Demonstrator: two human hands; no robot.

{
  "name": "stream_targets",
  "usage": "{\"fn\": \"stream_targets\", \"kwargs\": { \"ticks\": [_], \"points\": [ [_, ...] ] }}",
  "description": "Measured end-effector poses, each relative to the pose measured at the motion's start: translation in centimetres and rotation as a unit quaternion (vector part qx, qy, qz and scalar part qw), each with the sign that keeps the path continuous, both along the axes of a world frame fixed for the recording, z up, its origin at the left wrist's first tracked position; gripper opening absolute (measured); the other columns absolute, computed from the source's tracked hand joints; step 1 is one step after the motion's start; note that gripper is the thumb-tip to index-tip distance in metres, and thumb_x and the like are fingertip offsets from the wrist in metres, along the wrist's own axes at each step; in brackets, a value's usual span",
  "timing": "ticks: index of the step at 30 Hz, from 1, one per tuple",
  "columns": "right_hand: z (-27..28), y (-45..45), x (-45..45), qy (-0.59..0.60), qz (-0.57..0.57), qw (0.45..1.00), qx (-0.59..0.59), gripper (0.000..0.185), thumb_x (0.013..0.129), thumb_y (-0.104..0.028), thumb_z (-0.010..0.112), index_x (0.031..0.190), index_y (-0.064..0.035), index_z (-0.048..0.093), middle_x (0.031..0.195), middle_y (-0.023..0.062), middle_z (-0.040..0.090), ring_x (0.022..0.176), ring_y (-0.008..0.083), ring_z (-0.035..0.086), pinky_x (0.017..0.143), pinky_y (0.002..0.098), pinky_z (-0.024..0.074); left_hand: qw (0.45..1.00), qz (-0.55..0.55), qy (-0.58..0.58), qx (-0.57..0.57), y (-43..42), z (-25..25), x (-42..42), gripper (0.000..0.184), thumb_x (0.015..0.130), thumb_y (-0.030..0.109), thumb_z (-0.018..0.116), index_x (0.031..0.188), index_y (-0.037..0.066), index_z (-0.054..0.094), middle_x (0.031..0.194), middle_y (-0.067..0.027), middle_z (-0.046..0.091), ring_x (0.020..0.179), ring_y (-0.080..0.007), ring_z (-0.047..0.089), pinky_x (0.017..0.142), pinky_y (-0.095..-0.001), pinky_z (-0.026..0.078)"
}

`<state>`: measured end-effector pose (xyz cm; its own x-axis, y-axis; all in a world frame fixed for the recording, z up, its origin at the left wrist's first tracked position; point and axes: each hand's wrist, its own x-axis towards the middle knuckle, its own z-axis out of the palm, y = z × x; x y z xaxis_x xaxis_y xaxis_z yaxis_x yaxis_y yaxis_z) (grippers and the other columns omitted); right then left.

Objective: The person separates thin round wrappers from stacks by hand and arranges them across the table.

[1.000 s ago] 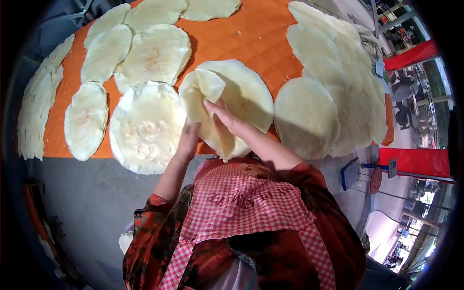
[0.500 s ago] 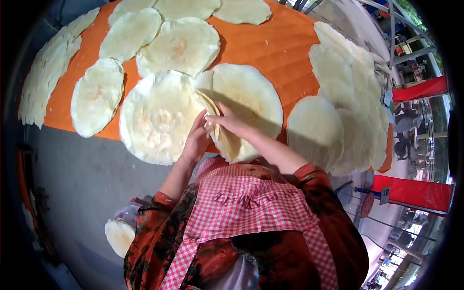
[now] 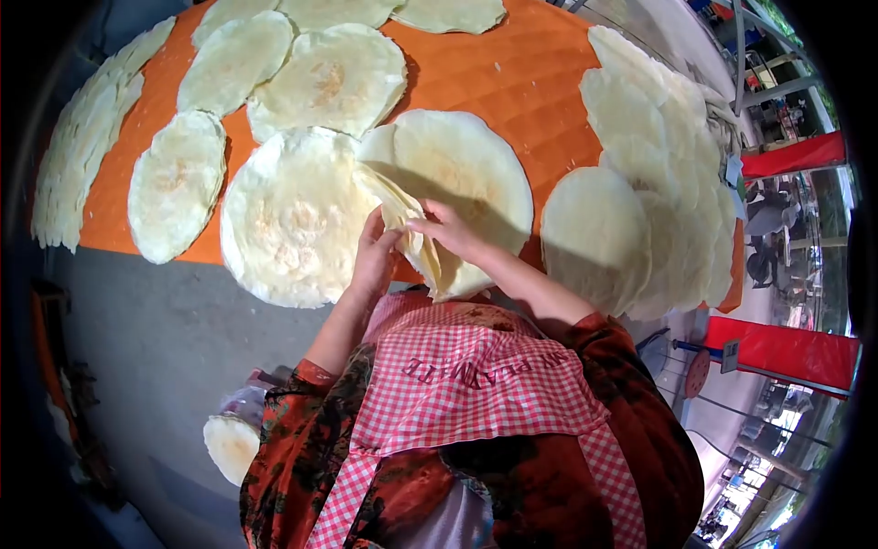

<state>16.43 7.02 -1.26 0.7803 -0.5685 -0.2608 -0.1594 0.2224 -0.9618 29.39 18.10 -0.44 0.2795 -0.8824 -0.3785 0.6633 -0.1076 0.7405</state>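
Observation:
At the near edge of the orange table, both hands pinch a thin, pale flatbread (image 3: 388, 190) folded into narrow layers and standing on its edge. My left hand (image 3: 374, 254) grips its left side, fingers bent and thumb against the layers. My right hand (image 3: 446, 231) has its fingers closed on the right side. Beneath and behind the folds lies a round flatbread (image 3: 476, 169), partly in the shade of my right arm. Just left of my left hand is another wide flatbread (image 3: 288, 220) with a browned, bubbled middle.
More flatbreads (image 3: 329, 80) lie across the orange table cover (image 3: 489, 78). An overlapping row (image 3: 681, 183) runs down the right side, and a stack (image 3: 96, 137) lines the left edge. Another flatbread (image 3: 231, 446) sits low by my left elbow. Red panels (image 3: 786, 355) stand at right.
The folds in my hands have spread a little, showing more layers. My right hand has shifted slightly right along them. The whole view has moved a little.

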Motion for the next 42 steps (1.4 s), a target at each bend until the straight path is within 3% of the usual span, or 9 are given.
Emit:
{"fn": "stream_targets", "kwargs": {
  "ticks": [5,9,15,20,22,27,35,39,42],
  "points": [
    [-2.1,1.1,0.8,0.214,-0.007,0.917,-0.336,0.029,0.081,-0.014,0.061,0.106,0.0014,0.057,0.103,0.0162,0.063,0.092,0.0316,0.062,0.078,0.0413,0.0502,0.999,0.016,-0.018,0.033,-0.3,1.1,-1.4,0.039,0.093,0.012,0.053,0.13,0.009,0.044,0.119,-0.0056,0.056,0.102,-0.0165,0.057,0.082,-0.031,0.049],
    [4.0,3.7,1.6,0.201,-0.038,0.872,-0.445,0.012,0.08,-0.006,0.056,0.086,0.0036,0.057,0.09,0.0225,0.061,0.081,0.0375,0.062,0.071,0.0458,0.0502,0.998,0.022,-0.043,0.027,-0.4,1.9,-1.6,0.027,0.092,0.016,0.059,0.117,0.01,0.05,0.102,-0.0009,0.061,0.088,-0.0114,0.058,0.068,-0.0278,0.048],
    [3.0,0.1,0.8,0.148,-0.003,0.942,-0.3,0.01,0.081,-0.007,0.056,0.081,0.0032,0.059,0.068,0.0181,0.061,0.064,0.0284,0.063,0.063,0.0411,0.0496,0.986,0.067,-0.136,0.074,0.0,-1.7,-0.7,0.019,0.084,0.004,0.061,0.103,-0.001,0.058,0.09,-0.007,0.065,0.078,-0.0151,0.061,0.065,-0.0266,0.049],
    [4.0,-8.7,-6.6,0.033,-0.238,0.967,-0.078,0.012,0.076,-0.006,0.056,0.079,0.0028,0.064,0.066,0.0063,0.062,0.059,0.0149,0.057,0.055,0.0339,0.0454,0.948,0.133,-0.176,0.228,0.8,-2.1,3.2,0.009,0.076,0.007,0.064,0.081,0.009,0.057,0.062,0.0023,0.053,0.048,-0.0101,0.045,0.04,-0.0273,0.033],
    [0.8,-12.1,-11.6,0.021,-0.267,0.961,-0.061,0.016,0.076,-0.006,0.054,0.083,0.0026,0.066,0.07,0.0025,0.062,0.063,0.0128,0.059,0.059,0.031,0.0471,0.97,0.16,-0.091,0.158,1.7,-5.6,5.3,0.018,0.077,0.0,0.06,0.094,0.004,0.058,0.078,-0.0045,0.061,0.066,-0.0158,0.06,0.056,-0.0283,0.048],
    [-2.3,-11.9,-13.4,0.169,-0.208,0.954,-0.137,0.026,0.079,-0.004,0.049,0.099,0.0012,0.064,0.087,0.0126,0.068,0.08,0.0216,0.066,0.071,0.0344,0.0502,0.981,0.129,-0.082,0.116,1.9,-3.3,3.5,0.027,0.079,-0.003,0.06,0.105,0.0,0.056,0.099,-0.01,0.062,0.091,-0.0216,0.062,0.078,-0.0308,0.051],
    [15.7,-19.9,-14.8,0.068,-0.222,0.919,-0.318,0.021,0.079,-0.001,0.045,0.087,-0.0005,0.064,0.078,0.0096,0.066,0.075,0.0191,0.061,0.069,0.0363,0.0489,0.959,0.167,-0.155,0.166,1.5,-4.4,7.9,0.019,0.079,0.005,0.061,0.097,-0.001,0.06,0.094,-0.012,0.064,0.088,-0.0223,0.063,0.08,-0.0324,0.051],
    [12.6,-32.0,-28.2,0.107,-0.334,0.883,-0.313,0.02,0.083,-0.008,0.054,0.096,-0.0077,0.07,0.084,0.0004,0.066,0.076,0.0101,0.062,0.069,0.0318,0.0513,0.973,0.154,-0.103,0.135,1.9,-4.5,8.3,0.023,0.079,0.006,0.06,0.101,-0.003,0.061,0.098,-0.0119,0.064,0.091,-0.0223,0.062,0.082,-0.0331,0.051],
    [9.3,-33.8,-37.5,0.198,-0.367,0.846,-0.332,0.029,0.081,-0.01,0.057,0.109,-0.004,0.063,0.101,0.0093,0.067,0.091,0.0177,0.063,0.082,0.0322,0.0488,0.983,0.142,-0.043,0.11,3.1,-4.5,6.8,0.025,0.081,0.008,0.058,0.103,-0.003,0.06,0.102,-0.0111,0.063,0.095,-0.0218,0.061,0.085,-0.0331,0.049]
  ]
}}
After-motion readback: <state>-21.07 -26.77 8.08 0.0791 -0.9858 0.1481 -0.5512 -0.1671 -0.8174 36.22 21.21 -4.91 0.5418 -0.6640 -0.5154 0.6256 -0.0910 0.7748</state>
